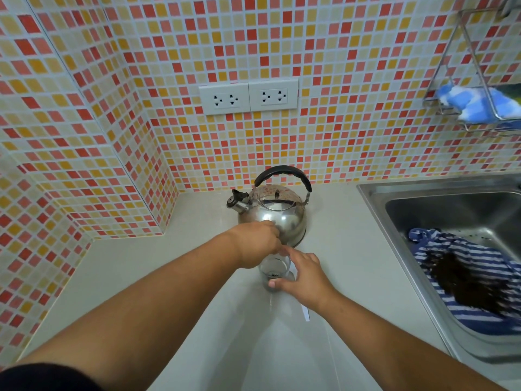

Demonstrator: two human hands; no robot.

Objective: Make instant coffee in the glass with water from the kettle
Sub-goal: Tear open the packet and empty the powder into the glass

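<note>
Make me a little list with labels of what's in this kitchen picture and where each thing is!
glass: clear glass on the counter, dark coffee grains at its bottom, no water visible
kettle: shiny kettle standing upright behind the glass, black handle up
left hand: left hand above the glass rim; what it holds is hidden
right hand: right hand wrapped around the glass side
sink: metal sink on the right, striped cloth inside
wall: two sockets, nothing plugged in
</note>
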